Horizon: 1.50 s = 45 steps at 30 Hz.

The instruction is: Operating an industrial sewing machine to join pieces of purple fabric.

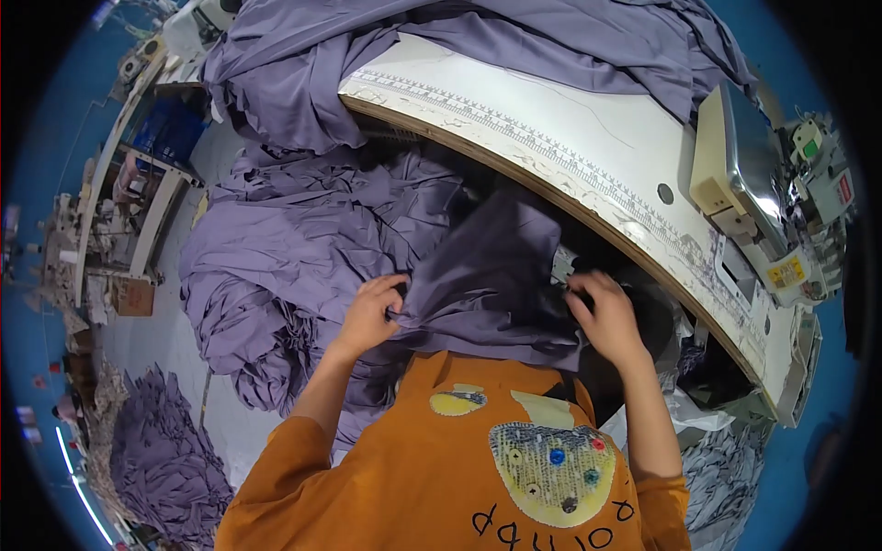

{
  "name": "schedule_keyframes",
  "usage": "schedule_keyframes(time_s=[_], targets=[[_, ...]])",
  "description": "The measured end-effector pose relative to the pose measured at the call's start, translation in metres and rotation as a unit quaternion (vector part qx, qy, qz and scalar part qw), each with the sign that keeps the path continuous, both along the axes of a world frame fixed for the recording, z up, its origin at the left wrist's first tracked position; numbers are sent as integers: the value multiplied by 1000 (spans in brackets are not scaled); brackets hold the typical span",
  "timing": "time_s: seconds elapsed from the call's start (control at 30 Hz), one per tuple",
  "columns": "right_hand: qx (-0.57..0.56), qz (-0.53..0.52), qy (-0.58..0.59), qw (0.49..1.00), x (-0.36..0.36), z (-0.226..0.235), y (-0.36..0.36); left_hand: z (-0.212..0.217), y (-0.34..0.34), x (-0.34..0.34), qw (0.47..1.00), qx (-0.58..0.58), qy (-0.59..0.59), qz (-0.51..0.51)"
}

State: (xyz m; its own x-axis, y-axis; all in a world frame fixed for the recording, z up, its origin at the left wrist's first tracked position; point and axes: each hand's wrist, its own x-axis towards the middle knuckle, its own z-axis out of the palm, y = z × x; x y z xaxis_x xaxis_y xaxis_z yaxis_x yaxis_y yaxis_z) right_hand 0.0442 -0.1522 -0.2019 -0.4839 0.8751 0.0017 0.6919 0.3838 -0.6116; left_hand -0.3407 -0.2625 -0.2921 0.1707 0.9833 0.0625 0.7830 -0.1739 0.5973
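A length of purple fabric (pixel 491 285) is drawn up between my two hands, just in front of my body and below the table's edge. My left hand (pixel 370 315) is closed, pinching the fabric at its left side with bent fingers and thumb. At the other side my right hand (pixel 604 317) has its thumb and bent fingers apart, with the tips close to the fabric's right edge. Whether those tips touch the cloth I cannot make out. Left of my left hand spreads a large heap of the same purple fabric (pixel 276 248), in loose folds.
A white sewing table (pixel 551 124) with a printed ruler curves across ahead, more purple cloth (pixel 514 37) draped over it. A sewing machine (pixel 740 174) stands at its right end. Another purple pile (pixel 165 450) lies lower left; greyish fabric (pixel 726 487) lies lower right.
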Motion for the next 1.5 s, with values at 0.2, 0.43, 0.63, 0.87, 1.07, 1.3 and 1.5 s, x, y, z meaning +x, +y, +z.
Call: schedule_keyframes(time_s=[0.2, 0.43, 0.63, 0.87, 1.07, 1.3, 1.5], targets=[[75, -52, -18, 996, -65, -46, 64, -13, 33, 8, 936, -287, -202, -6], [38, -18, -119, 992, -106, -66, 112, -105, 141, 39, 939, -221, -207, 166], [-67, -104, -43, 991, -26, -89, 93, -13, 160, 67, 890, -403, -207, 50], [-437, 112, 167, 876, 14, 1, 3, 87, 127, 81, 947, -175, -252, -92], [72, 102, 257, 958, -17, 104, 6, 184, 131, 136, 928, 17, -167, -333], [-35, 0, 162, 986, 14, 131, -14, 249, 130, 163, 933, 222, -49, -280], [-100, -86, 226, 965, 86, 161, -16, 287, 166, 182, 923, 303, -94, -219]])
